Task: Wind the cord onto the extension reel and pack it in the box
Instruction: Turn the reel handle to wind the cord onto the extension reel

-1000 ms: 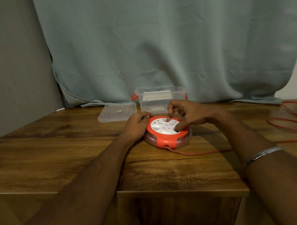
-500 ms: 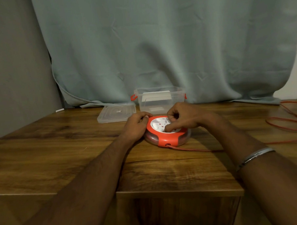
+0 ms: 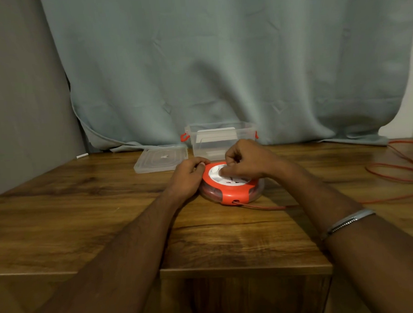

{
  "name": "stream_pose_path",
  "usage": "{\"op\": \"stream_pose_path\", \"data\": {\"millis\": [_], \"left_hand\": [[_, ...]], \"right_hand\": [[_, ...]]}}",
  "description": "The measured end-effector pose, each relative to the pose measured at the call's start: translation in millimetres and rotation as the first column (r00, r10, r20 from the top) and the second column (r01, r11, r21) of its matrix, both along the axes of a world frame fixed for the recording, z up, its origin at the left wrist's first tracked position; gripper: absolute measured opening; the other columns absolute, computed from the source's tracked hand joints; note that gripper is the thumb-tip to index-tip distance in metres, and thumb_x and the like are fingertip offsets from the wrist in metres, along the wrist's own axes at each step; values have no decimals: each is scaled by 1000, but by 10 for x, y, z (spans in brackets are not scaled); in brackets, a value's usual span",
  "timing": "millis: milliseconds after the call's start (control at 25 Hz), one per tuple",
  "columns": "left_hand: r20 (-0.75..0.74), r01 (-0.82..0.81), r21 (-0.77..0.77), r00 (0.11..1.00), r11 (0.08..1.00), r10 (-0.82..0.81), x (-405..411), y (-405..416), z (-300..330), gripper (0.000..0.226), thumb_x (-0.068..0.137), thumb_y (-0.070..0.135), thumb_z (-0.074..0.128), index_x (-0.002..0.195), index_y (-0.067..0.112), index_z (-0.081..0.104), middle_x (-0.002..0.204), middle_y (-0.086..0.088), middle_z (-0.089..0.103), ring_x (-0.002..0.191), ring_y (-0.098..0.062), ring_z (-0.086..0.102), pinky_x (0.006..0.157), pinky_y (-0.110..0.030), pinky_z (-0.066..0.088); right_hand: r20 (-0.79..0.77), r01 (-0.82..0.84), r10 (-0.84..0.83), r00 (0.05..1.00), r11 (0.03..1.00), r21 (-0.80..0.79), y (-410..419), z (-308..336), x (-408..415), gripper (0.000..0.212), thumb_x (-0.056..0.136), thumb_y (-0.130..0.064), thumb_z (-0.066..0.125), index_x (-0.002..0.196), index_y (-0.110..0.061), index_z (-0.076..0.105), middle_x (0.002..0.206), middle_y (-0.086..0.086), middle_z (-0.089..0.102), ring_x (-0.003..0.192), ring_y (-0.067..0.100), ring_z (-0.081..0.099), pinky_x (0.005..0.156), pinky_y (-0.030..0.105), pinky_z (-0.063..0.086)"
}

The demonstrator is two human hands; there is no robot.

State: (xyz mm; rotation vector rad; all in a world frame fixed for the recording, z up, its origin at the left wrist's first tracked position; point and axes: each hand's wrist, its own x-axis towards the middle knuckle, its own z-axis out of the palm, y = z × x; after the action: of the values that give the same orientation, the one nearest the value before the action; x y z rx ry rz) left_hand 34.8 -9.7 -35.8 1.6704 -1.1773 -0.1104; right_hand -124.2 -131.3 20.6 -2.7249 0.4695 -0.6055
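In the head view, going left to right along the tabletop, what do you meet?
Clear lid → left hand → extension reel with the right hand on top → loose orange cord loops. The clear box sits behind the reel, so it is left out.

The right hand (image 3: 244,161) covers the far part of the reel's (image 3: 232,186) white face, hiding its fingertips' contact. The orange cord (image 3: 400,171) runs off the frame's right edge. Both forearms are cut by the bottom edge.
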Motion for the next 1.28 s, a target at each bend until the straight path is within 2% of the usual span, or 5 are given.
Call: {"op": "stream_pose_path", "data": {"millis": [160, 360, 960, 1120, 1280], "left_hand": [[9, 4, 5, 1000, 1000, -4, 4, -1, -1, 32, 105, 17, 41, 126, 16, 65, 121, -4, 67, 107, -15, 62, 88, -25, 53], [-3, 5, 12, 1000, 1000, -5, 12, -2, -1, 33, 105, 19, 40, 128, 15, 64, 125, -5, 67, 111, -17, 63, 94, -33, 55], [-28, 6, -3, 1000, 1000, -6, 12, -4, -12, 33, 105, 20, 42, 128, 14, 64, 125, -8, 68, 110, -20, 65, 89, -29, 58], [-25, 15, -10, 1000, 1000, -15, 14, -19, 3, 33, 104, 13, 42, 126, 9, 66, 124, -12, 69, 112, -24, 65, 98, -41, 55], [-34, 16, 4, 999, 1000, -15, -4, -14, 16, 33, 103, 11, 42, 124, 7, 67, 124, -13, 69, 114, -25, 64, 103, -45, 51]], "right_hand": [[-45, -110, 116, 992, 987, 116, -140, 82, -132, 31, 66, -4, 74, 89, -25, 72, 109, -6, 71, 108, 18, 66, 88, 40, 58], [-104, -96, 118, 988, 976, 193, -249, 75, -169, 39, 73, 3, 79, 100, -23, 69, 118, -3, 72, 116, 16, 65, 96, 41, 59], [-83, -17, 15, 996, 999, -28, -53, -31, -43, 45, 76, -50, 82, 55, -20, 56, 47, -10, 56, 47, 2, 51, 56, 32, 42], [10, -162, 162, 987, 987, 5, -64, 51, -24, 15, 74, -16, 82, 70, -19, 68, 66, 1, 69, 59, 11, 60, 62, 36, 50], [-104, -237, 250, 963, 964, 121, -284, 220, -103, 42, 64, 14, 76, 102, -2, 70, 107, 15, 76, 66, -4, 64, 60, 12, 46]]}}
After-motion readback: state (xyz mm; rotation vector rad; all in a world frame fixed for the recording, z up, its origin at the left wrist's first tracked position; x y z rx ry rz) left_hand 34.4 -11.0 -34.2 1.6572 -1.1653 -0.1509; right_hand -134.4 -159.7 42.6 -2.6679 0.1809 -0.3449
